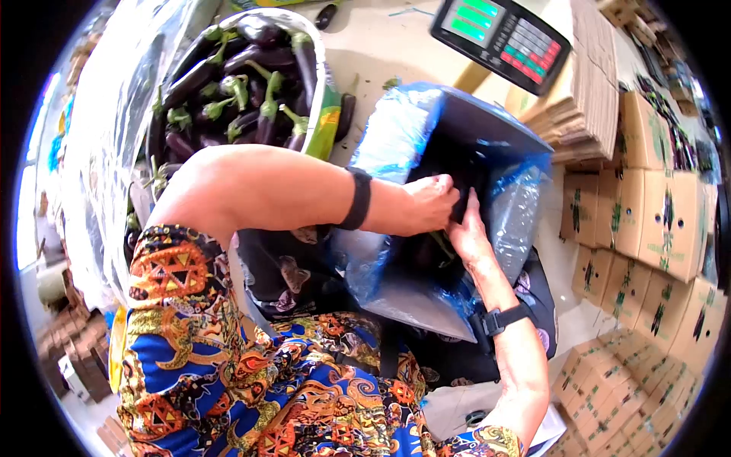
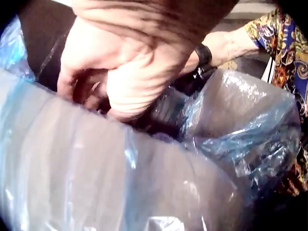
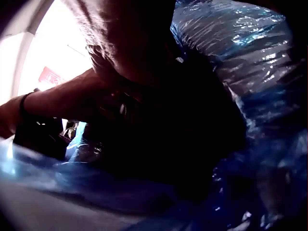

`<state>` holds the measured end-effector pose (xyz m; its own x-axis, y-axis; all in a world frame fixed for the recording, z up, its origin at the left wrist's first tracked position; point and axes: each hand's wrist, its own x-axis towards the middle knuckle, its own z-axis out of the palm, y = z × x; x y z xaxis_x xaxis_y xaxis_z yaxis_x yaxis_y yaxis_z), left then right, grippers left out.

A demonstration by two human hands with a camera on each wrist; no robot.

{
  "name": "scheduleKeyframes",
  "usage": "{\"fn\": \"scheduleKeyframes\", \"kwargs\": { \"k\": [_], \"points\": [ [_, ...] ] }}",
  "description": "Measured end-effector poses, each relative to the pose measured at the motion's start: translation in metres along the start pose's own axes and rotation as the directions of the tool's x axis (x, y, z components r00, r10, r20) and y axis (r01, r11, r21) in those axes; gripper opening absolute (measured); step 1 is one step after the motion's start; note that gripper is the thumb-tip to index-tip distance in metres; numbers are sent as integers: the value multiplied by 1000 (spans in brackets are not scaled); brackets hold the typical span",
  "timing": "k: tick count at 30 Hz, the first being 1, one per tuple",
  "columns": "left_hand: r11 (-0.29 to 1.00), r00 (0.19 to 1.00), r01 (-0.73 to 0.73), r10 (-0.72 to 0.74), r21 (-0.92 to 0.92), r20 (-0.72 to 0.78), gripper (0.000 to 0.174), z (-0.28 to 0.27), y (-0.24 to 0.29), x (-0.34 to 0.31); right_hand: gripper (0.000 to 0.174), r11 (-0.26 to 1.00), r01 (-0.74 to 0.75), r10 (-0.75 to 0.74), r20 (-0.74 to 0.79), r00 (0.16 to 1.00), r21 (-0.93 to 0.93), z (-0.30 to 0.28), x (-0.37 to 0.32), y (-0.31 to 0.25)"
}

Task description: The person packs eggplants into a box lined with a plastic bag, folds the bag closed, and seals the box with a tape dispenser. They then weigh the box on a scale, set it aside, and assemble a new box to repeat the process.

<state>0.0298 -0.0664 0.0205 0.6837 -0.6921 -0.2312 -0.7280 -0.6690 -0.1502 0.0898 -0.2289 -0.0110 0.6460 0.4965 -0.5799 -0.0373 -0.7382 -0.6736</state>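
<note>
Both hands reach into a box lined with a blue plastic bag. My left hand, fingers curled, grips a dark eggplant deep in the box; little of the eggplant shows. My right hand holds the same dark shape from the other side, its thumb and a finger around it. In the left wrist view the left hand bends down behind the bag-covered box wall. Deep shadow hides the fingertips in the right wrist view, below the right hand. More eggplants lie dark in the box.
A big tub heaped with eggplants stands at the left. Beyond the box is a scale display, beside flattened cardboard. Packed cartons are stacked at the right. A loose eggplant lies beside the tub.
</note>
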Motion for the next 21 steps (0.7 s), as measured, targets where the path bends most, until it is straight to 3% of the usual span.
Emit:
{"fn": "scheduleKeyframes", "kwargs": {
  "k": [1, 2, 3, 4, 5, 6, 7, 8, 9, 10, 11, 12, 13, 14, 15, 18, 20, 21],
  "points": [
    [1000, 995, 9, -12, -29, -100, 15, -3, -4, -9, 95, 999, 52, -52, 7, 999, -4, 1, 1, 7],
    [982, 980, 94, -120, -163, -158, 13, -9, -3, -17, 100, 992, 125, -125, 27, 992, -8, 3, 5, 15],
    [971, 993, 44, -68, -235, -95, 12, -23, -9, -19, 98, 963, 269, -269, 21, 963, -17, 9, 16, 43],
    [936, 986, 52, -103, -348, -130, 17, -23, -8, -20, 96, 915, 402, -402, 9, 916, -18, 14, 24, 67],
    [783, 953, -48, -150, -620, -263, 17, -22, -14, -25, 95, 910, 409, -408, 22, 913, -76, 15, 24, 68],
    [658, 986, -16, -115, -753, -122, 19, -43, -23, -31, 94, 923, 379, -378, 31, 925, -68, 13, 23, 65],
    [665, 996, -14, 72, -747, 44, 27, -79, -45, -30, 94, 935, 349, -347, 40, 937, -60, 12, 21, 59],
    [748, 997, -61, 78, -661, -4, 36, -96, -63, -38, 94, 960, 281, -281, 60, 958, 20, 10, 17, 47],
    [698, 989, -14, -96, -716, -113, 36, -108, -83, -60, 95, 974, 204, -213, 88, 973, 98, 7, 11, 33],
    [657, 940, 30, -274, -754, -202, 35, -122, -99, -92, 96, 977, 128, -150, 121, 981, 171, 5, 5, 21],
    [603, 850, -10, -415, -798, -324, 35, -130, -120, -133, 98, 995, 38, -53, 167, 985, 91, 0, -3, 4],
    [517, 773, 173, -598, -838, -210, 37, -140, -129, -173, 100, 999, -47, 46, 201, 978, 1, -4, -7, -6],
    [419, 671, 295, -731, -859, -126, 38, -139, -136, -215, 101, 981, 43, -16, 144, 989, -189, 0, -2, 14],
    [346, 552, 416, -831, -841, -69, 36, -125, -143, -248, 102, 963, 118, -90, 122, 988, -244, 4, 1, 24],
    [344, 460, 465, -881, -816, -109, 41, -117, -136, -283, 101, 957, 120, -85, 137, 987, -264, 1, 4, 27],
    [28, 232, 480, -968, -877, 96, 38, -60, -94, -359, 100, 948, 116, -72, 156, 985, -297, -3, -4, 9],
    [-90, 163, 614, -957, -784, 238, 38, -26, -59, -388, 100, 933, 110, -62, 146, 987, -342, -4, -5, 5],
    [23, 196, 690, -968, -724, 155, 36, 16, -39, -409, 94, 916, 106, -68, 109, 992, -388, -3, -10, -3]
  ]
}}
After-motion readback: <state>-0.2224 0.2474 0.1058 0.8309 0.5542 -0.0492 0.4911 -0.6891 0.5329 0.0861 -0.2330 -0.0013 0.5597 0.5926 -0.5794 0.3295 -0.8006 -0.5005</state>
